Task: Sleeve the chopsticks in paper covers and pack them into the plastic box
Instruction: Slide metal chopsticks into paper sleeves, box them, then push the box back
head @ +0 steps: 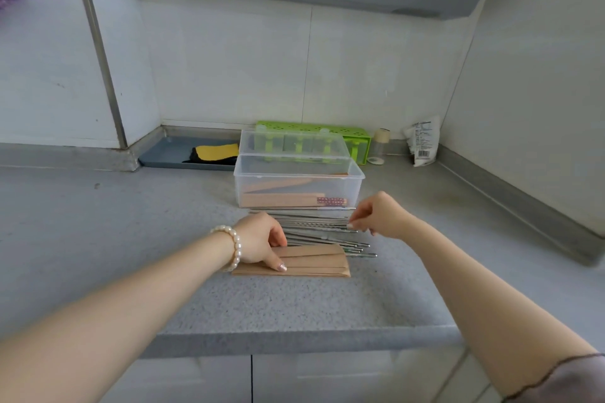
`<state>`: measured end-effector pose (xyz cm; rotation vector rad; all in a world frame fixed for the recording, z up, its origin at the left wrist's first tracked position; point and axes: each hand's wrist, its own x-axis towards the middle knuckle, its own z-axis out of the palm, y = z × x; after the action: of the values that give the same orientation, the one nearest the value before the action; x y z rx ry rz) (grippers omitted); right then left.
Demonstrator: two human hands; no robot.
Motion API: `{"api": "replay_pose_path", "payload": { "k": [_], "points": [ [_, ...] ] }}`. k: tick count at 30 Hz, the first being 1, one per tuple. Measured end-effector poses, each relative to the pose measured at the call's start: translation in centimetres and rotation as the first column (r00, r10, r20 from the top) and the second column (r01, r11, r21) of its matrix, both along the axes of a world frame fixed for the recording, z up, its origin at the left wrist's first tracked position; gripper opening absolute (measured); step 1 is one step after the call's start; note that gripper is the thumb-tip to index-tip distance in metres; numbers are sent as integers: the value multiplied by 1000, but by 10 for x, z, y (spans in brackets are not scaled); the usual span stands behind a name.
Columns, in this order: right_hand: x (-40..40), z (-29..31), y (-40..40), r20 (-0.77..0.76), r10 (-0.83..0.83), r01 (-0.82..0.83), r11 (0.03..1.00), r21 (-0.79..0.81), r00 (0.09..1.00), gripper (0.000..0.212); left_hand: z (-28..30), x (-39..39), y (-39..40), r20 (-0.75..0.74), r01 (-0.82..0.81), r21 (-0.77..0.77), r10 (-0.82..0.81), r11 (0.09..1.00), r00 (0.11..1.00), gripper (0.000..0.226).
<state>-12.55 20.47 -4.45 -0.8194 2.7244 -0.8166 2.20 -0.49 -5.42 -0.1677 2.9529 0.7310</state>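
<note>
Stage: partway through, by my judgement; some pairs are packed, many chopsticks are bare.
Box: clear plastic, open, on the bench just behind the chopsticks, its lid upright behind it.
Done: a few brown paper sleeves lie inside the box, one with a patterned end showing at the right; I take these as finished pairs, though no metal shows through the wall.
Chopsticks: a loose pile of metal sticks lying across the bench between box and covers, none of them sleeved.
Covers: a flat stack of brown paper covers nearest the person, touching the front of the chopstick pile.
Left hand: rests on the left end of the covers, thumb pressed on the top sheet, fingers curled at the far edge; its grip looks like a pinch on a cover.
Right hand: over the right ends of the chopsticks, fingertips together pinching at one or two sticks.
Left to do: sleeve the remaining pile and pack it; the count is too tangled to tell.
Also here: a green holder behind the box.
</note>
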Motion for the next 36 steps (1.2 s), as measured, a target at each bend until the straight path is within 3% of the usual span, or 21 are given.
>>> {"api": "replay_pose_path", "payload": {
  "k": [13,22,26,28,30,32,34,36],
  "points": [
    [32,-15,26,144,140,-140,990,-13,980,14,-5,11,7,-90,-79,-26,76,997,993,39],
    [38,-23,32,17,74,-73,997,-23,997,7,-1,15,13,-134,-109,-141,90,984,987,42],
    [35,-11,44,66,-1,17,970,-242,998,8,4,17,11,-231,-163,-140,128,977,964,40],
    [36,-6,49,162,-1,76,885,-459,987,10,6,20,10,-267,-166,-148,122,975,956,38],
    [39,-4,52,295,61,155,741,-654,954,11,8,22,9,-286,-156,-175,101,972,953,37],
    [44,0,52,389,160,203,645,-737,907,22,10,23,11,-281,-137,-192,79,972,957,40],
    [54,4,48,426,249,202,607,-768,870,36,13,24,15,-277,-119,-212,57,970,959,45],
    [65,11,42,403,288,178,578,-796,869,37,16,27,21,-285,-108,-226,40,968,958,49]
  ]
}}
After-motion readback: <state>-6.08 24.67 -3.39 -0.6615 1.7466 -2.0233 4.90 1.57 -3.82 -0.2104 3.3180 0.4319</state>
